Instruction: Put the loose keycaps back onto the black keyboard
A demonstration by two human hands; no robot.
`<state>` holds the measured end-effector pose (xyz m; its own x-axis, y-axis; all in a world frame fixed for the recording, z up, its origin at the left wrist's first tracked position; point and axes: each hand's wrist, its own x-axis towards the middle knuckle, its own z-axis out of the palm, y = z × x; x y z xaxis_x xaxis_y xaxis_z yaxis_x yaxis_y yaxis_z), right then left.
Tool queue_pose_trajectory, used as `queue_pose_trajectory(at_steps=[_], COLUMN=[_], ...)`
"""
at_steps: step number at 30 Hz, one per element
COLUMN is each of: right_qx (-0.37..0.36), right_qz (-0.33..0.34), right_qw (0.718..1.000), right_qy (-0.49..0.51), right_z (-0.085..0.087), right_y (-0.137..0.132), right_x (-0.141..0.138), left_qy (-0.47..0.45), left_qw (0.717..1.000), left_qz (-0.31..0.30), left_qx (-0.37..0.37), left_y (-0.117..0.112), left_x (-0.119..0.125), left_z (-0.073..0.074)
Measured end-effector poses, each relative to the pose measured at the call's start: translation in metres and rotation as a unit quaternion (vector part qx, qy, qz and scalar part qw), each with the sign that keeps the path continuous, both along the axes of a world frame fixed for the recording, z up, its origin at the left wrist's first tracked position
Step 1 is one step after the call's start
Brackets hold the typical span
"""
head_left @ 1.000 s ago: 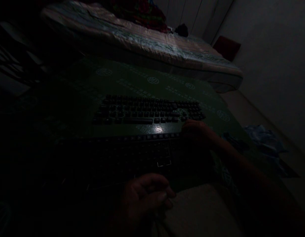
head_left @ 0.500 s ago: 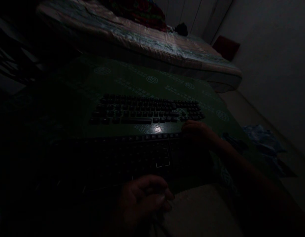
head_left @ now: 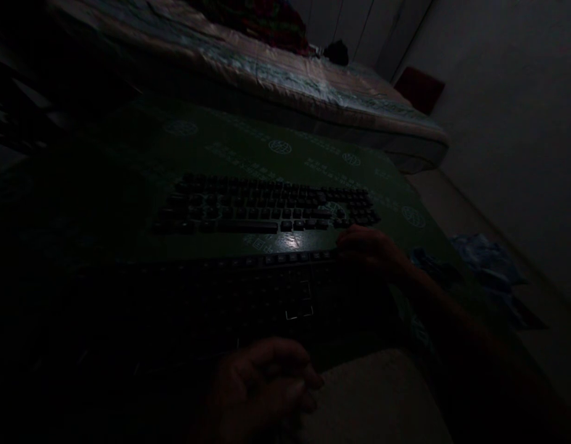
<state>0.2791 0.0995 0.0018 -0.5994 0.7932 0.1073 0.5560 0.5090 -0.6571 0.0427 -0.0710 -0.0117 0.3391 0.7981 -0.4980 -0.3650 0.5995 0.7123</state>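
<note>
The scene is very dark. A dark keyboard frame (head_left: 230, 296) lies on a green mat (head_left: 267, 154) close to me. Beyond it, loose black keycaps (head_left: 267, 206) are laid out in keyboard rows on the mat. My right hand (head_left: 366, 250) rests on the frame's far right corner, fingers curled over its edge. My left hand (head_left: 262, 385) hovers at the near edge of the mat, fingers pinched together; what they hold is too dark to make out.
A mattress with a patterned cover (head_left: 276, 80) runs along the far side, with dark red cloth (head_left: 262, 21) and a small black object (head_left: 336, 52) on it. A red cushion (head_left: 419, 89) leans by the wall. Bluish cloth (head_left: 484, 259) lies on the floor at the right.
The view has drifted slightly right and down. My left hand has sunk a little lower and nearer. My right hand stays on the frame's corner.
</note>
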Motion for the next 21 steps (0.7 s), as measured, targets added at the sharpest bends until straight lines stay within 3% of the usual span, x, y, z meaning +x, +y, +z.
queue_pose_trajectory(at_steps=[16,21], right_qx=[0.073,0.072], right_qz=[0.057,0.043], right_qw=[0.988,0.988], right_qy=[-0.125,-0.126], right_z=[0.0059,0.0047], right_y=[0.0024,0.0032], right_x=[-0.01,-0.0101], left_qy=[0.009,0.027], left_qw=[1.0,1.0], left_qz=[0.002,-0.006], left_qx=[-0.006,0.003], left_y=[0.0021,0.0016], left_x=[0.0006,-0.0001], left_z=[0.0002,0.0012])
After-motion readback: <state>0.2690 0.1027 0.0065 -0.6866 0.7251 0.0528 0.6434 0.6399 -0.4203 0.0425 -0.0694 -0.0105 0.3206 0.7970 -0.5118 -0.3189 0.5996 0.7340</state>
